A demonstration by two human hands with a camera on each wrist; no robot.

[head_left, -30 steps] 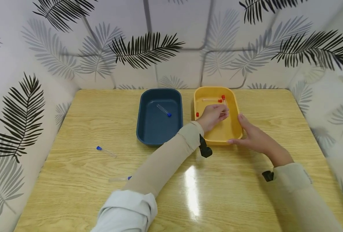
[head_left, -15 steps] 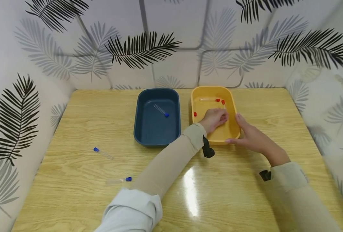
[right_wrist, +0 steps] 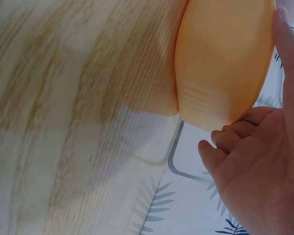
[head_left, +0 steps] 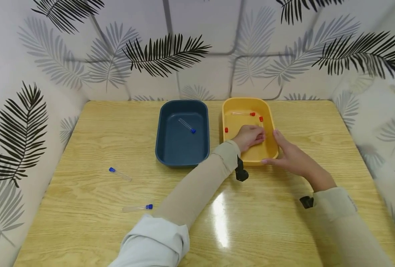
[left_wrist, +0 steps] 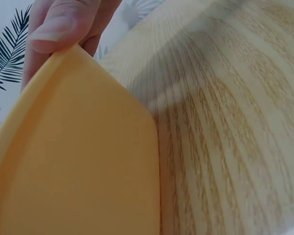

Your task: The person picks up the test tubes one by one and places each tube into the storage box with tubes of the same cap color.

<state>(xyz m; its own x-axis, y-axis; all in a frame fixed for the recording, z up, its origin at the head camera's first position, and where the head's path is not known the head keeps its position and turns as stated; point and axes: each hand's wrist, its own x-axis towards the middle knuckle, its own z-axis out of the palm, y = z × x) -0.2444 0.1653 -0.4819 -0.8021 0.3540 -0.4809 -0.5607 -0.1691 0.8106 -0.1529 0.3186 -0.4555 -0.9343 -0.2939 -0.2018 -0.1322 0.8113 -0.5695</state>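
My left hand [head_left: 251, 136] is inside the yellow tray [head_left: 243, 162], fingers curled at the lower end of a red-capped test tube [head_left: 261, 119]. The fingers hide most of this tube. Farther back in the tray lies another red-capped tube [head_left: 244, 114], and a red cap [head_left: 226, 130] shows by the left wall. At the near right corner my right hand [head_left: 294, 159] holds the tray, thumb on the near rim and fingers along the right side. In the right wrist view, that hand [right_wrist: 264, 161] has its fingertips against the orange-yellow wall [right_wrist: 220, 58].
Left of the yellow tray stands a dark blue tray [head_left: 182, 154] with one blue-capped tube [head_left: 186, 125] inside. Two more blue-capped tubes, one farther off [head_left: 120, 173] and one closer [head_left: 137, 208], lie on the wooden table [head_left: 84, 230]. A leaf-patterned sheet hangs behind.
My left hand has moved slightly nearer in the yellow tray, and the tube's red cap has come away from the other red-capped tube. My right hand keeps its hold on the tray.
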